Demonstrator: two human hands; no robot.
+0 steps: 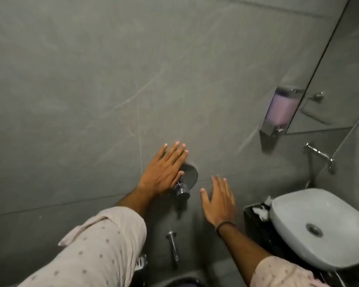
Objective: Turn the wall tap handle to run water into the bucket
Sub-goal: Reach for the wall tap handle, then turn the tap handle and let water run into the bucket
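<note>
A chrome tap handle (182, 189) sticks out of a round dark plate (190, 175) on the grey wall. My left hand (164, 171) lies flat with fingers spread, its thumb side touching the handle and partly covering the plate. My right hand (219, 198) hovers open just right of the handle, apart from it. A chrome spout (173, 246) juts from the wall below the handle. A dark curved rim at the bottom edge (180, 282) may be the bucket; most of it is hidden.
A white basin (319, 226) stands at the lower right on a dark counter (255, 222). Above it are a second chrome tap (319, 154), a wall soap dispenser (280, 111) and a mirror (338, 85). Grey wall fills the left and top.
</note>
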